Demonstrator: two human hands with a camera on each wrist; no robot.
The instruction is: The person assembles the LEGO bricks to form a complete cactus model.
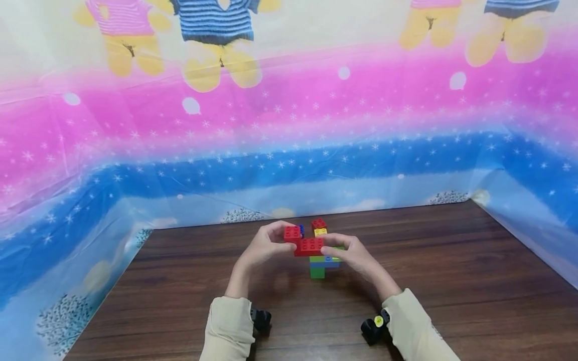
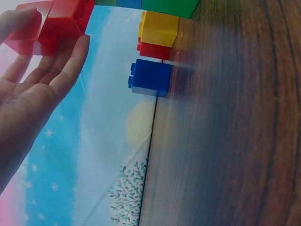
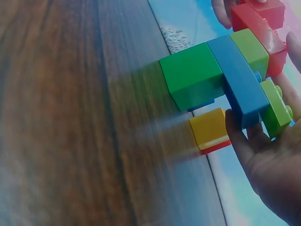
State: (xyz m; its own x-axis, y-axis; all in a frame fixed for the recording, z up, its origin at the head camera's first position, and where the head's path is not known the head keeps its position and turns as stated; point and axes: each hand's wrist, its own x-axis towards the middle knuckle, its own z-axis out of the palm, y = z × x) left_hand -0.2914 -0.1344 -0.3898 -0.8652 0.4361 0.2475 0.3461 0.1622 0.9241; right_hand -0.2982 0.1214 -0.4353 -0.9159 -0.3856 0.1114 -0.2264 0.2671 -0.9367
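- You seem to be at the joining step, seating the long red brick (image 1: 311, 246) on top of the brick stack (image 1: 317, 273), in front of you near the middle of the desk (image 1: 189, 301)
- Your left hand (image 1: 266, 245) is clamped on the small red brick (image 1: 292, 233), which sits on the long one's left end
- Your right hand (image 1: 354, 250) has thumb and fingers closed round the stack's right side, by the long blue brick (image 3: 237, 77) and the lime brick (image 3: 277, 108) on its end
- The next move likely calls for an even downward press, right hand bracing, since the overhang on the left could tip things (whether the studs are fully home, I can't tell)
- A yellow brick (image 2: 160, 29) and a dark blue brick (image 2: 151, 75) stand on the desk beyond, both untouched
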